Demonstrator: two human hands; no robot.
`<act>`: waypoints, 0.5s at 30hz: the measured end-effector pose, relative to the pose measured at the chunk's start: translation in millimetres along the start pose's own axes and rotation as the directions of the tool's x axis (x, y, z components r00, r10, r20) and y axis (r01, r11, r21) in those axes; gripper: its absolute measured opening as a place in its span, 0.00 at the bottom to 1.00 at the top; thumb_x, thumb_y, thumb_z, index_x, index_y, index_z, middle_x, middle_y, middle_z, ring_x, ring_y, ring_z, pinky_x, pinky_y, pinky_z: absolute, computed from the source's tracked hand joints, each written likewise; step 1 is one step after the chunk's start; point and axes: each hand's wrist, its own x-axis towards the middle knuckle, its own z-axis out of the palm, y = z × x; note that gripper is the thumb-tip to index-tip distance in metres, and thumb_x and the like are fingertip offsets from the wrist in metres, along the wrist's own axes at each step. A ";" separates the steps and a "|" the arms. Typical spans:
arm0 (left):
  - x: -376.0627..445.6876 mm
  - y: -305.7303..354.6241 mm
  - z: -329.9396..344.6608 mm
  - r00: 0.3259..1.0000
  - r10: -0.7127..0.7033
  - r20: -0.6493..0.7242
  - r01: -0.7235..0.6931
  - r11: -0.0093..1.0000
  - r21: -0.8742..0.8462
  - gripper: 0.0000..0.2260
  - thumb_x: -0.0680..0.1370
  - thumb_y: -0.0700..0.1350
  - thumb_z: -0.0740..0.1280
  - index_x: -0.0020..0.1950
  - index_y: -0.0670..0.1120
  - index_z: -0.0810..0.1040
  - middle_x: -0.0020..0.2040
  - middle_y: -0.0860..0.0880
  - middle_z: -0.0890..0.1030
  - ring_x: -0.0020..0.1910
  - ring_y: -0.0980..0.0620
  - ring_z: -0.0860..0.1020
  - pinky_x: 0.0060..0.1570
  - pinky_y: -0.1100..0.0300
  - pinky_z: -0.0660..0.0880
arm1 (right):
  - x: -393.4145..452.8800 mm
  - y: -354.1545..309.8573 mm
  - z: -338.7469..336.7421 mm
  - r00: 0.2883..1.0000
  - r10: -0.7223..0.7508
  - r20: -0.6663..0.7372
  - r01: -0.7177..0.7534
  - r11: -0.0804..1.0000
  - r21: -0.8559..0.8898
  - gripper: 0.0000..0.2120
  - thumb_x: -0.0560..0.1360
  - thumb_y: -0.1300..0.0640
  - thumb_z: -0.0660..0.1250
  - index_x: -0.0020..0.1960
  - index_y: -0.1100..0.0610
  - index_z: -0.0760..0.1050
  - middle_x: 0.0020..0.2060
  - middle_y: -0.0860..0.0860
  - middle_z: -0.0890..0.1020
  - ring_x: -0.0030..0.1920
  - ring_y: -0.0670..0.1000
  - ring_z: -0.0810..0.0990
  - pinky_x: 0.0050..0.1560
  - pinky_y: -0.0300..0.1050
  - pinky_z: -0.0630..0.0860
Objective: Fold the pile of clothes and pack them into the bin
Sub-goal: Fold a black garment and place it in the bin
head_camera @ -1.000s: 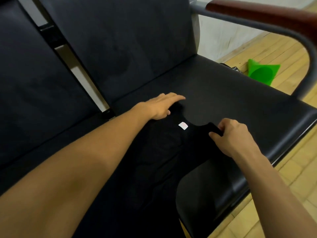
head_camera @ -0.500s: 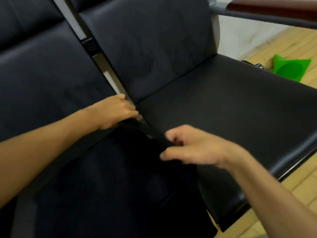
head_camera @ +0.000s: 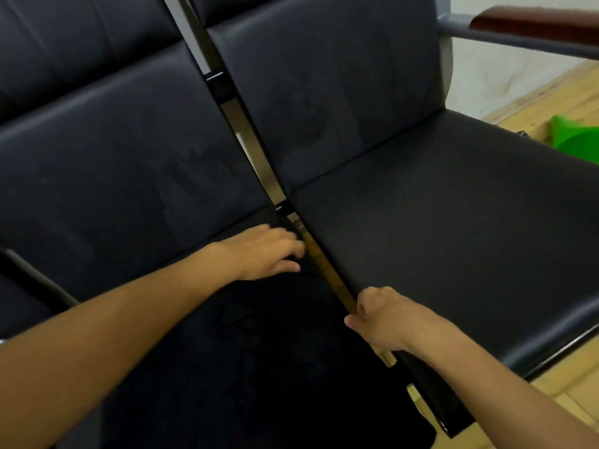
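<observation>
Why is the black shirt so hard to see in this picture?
Head view: the shirt is black on dark seats in dim light, so its folds and edges nearly vanish; the left hand and right hand stand out brighter; their fingertips look a little smeared; the wide lens bends the armrest and seat lines.

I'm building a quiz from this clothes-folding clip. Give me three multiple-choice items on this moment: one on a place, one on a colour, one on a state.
1. Where does the black garment lie?
A. on the left seat
B. on the floor
C. over the armrest

2. What colour is the object on the floor at far right?
A. red
B. green
C. white

3. How is the right hand?
A. flat and open
B. fingers curled at the garment's edge
C. out of view

Answers: 1 A, the cloth spreads over the seat under the left hand. 2 B, it is bright green. 3 B, its knuckles bend by the gap between seats.
</observation>
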 end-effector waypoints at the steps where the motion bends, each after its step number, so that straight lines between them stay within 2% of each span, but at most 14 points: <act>1: 21.7 5.2 1.0 0.998 0.042 0.039 -0.042 0.999 -0.007 0.16 0.80 0.57 0.64 0.66 0.54 0.72 0.63 0.55 0.74 0.63 0.54 0.71 0.62 0.52 0.68 | 5.3 1.6 1.0 0.999 0.012 0.032 -0.013 0.999 0.050 0.17 0.81 0.42 0.59 0.58 0.55 0.71 0.53 0.51 0.76 0.53 0.52 0.78 0.48 0.45 0.75; 2: 39.5 10.2 0.9 0.990 0.068 0.123 -0.069 0.998 0.002 0.20 0.78 0.56 0.68 0.68 0.54 0.71 0.65 0.54 0.73 0.65 0.53 0.70 0.64 0.52 0.67 | 8.9 1.9 2.3 0.997 0.008 0.071 -0.014 0.996 0.086 0.17 0.81 0.42 0.59 0.58 0.55 0.71 0.52 0.50 0.76 0.52 0.52 0.78 0.47 0.45 0.74; 4: 67.8 14.7 0.0 0.956 0.055 0.289 -0.075 0.995 0.059 0.26 0.73 0.55 0.73 0.69 0.53 0.71 0.66 0.52 0.73 0.65 0.49 0.70 0.62 0.54 0.67 | 14.6 2.9 2.4 0.993 0.002 0.117 -0.013 0.996 0.093 0.22 0.80 0.42 0.61 0.65 0.56 0.69 0.56 0.50 0.75 0.56 0.52 0.76 0.52 0.45 0.74; 6: 80.8 10.5 0.6 0.950 0.028 0.310 -0.051 0.997 0.066 0.24 0.72 0.54 0.75 0.65 0.52 0.74 0.61 0.51 0.75 0.61 0.48 0.73 0.53 0.58 0.67 | 18.7 3.4 3.5 0.994 0.000 0.107 -0.007 0.998 0.067 0.26 0.78 0.43 0.66 0.70 0.56 0.66 0.62 0.51 0.73 0.61 0.53 0.75 0.58 0.46 0.75; 7: 81.7 5.5 2.5 0.957 0.029 0.290 -0.043 0.998 0.044 0.22 0.72 0.53 0.75 0.63 0.51 0.75 0.60 0.51 0.76 0.59 0.48 0.73 0.51 0.58 0.67 | 19.1 2.6 4.6 0.995 0.000 0.097 -0.005 0.999 0.048 0.28 0.77 0.44 0.68 0.71 0.56 0.66 0.64 0.52 0.73 0.62 0.54 0.75 0.59 0.47 0.75; 9: 73.0 -6.0 6.2 0.973 0.045 0.228 -0.049 0.999 0.012 0.19 0.75 0.55 0.71 0.62 0.48 0.75 0.58 0.50 0.78 0.57 0.48 0.74 0.54 0.55 0.71 | 21.6 -0.5 7.7 0.996 0.005 0.091 -0.006 1.000 0.012 0.29 0.76 0.46 0.71 0.71 0.57 0.66 0.65 0.53 0.73 0.63 0.55 0.76 0.60 0.48 0.76; 12: 41.1 -21.3 21.8 0.992 0.047 0.113 -0.053 0.998 0.046 0.17 0.82 0.58 0.57 0.59 0.47 0.74 0.55 0.49 0.79 0.54 0.48 0.77 0.57 0.53 0.72 | 25.4 -7.3 11.3 0.995 0.009 0.098 -0.005 0.999 -0.045 0.30 0.75 0.45 0.71 0.71 0.58 0.67 0.65 0.54 0.74 0.63 0.56 0.76 0.60 0.49 0.76; 15: -0.3 -29.1 33.1 0.998 0.008 -0.060 -0.009 1.000 -0.012 0.18 0.83 0.59 0.48 0.56 0.49 0.70 0.53 0.50 0.78 0.47 0.51 0.77 0.48 0.57 0.72 | 24.9 -9.5 7.6 0.998 -0.026 0.050 0.031 0.994 -0.102 0.33 0.75 0.43 0.71 0.73 0.57 0.65 0.67 0.54 0.72 0.66 0.57 0.74 0.62 0.49 0.75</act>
